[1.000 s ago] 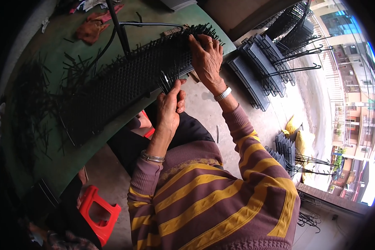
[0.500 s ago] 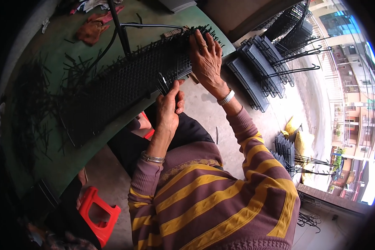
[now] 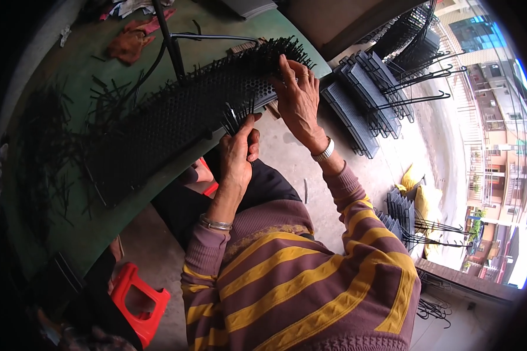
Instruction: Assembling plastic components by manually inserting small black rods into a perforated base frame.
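Left fingers (image 3: 253, 139) gripping strips (image 3: 233, 118), right fingers (image 3: 286, 70) near panel (image 3: 187, 111); perhaps touching

The right hand (image 3: 299, 104) draws back from the panel's far corner.
Compared with a second ago, it sits lower and farther right, its wristband (image 3: 324, 150) and striped sleeve (image 3: 357, 202) shifted with it. The fingertips drop back from the upright black strips (image 3: 288, 51), uncovering more of them, and the panel's (image 3: 262, 89) holes beside the hand show more clearly.
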Available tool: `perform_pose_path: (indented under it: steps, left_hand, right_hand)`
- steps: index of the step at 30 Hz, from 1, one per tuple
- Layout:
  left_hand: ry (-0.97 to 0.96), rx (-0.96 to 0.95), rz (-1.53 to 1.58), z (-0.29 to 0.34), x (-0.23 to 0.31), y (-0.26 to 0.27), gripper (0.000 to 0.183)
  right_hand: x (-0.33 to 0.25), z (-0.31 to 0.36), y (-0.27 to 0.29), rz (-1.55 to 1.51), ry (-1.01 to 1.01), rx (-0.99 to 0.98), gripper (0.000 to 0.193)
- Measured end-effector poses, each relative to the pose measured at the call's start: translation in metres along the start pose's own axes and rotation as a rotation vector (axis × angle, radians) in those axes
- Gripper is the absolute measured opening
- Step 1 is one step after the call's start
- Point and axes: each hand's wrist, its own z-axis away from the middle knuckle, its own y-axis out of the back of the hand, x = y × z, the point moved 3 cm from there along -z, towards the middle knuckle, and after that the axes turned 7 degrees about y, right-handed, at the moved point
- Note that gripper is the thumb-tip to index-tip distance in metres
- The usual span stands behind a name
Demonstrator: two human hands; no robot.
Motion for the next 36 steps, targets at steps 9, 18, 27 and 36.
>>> perform_pose_path:
  steps: [9, 18, 27, 36]
  left_hand:
    - [0.029, -0.007, -0.072, -0.003, -0.005, 0.001, 0.031]
    - [0.086, 0.124, -0.005, -0.011, 0.002, 0.004, 0.034]
    - [0.122, -0.017, 0.06, -0.012, -0.003, 0.006, 0.03]
    - [0.108, -0.01, 0.027, -0.005, 0.001, 0.001, 0.03]
  right_hand:
    - [0.006, 0.003, 0.005, -1.179, -0.534, -0.391, 0.016]
    - [0.014, -0.037, 0.005, -0.445, -0.048, 0.25, 0.012]
    - [0.016, -0.04, -0.031, -0.426, -0.099, 0.069, 0.009]
    - [0.017, -0.045, -0.035, 0.015, 0.062, -0.027, 0.026]
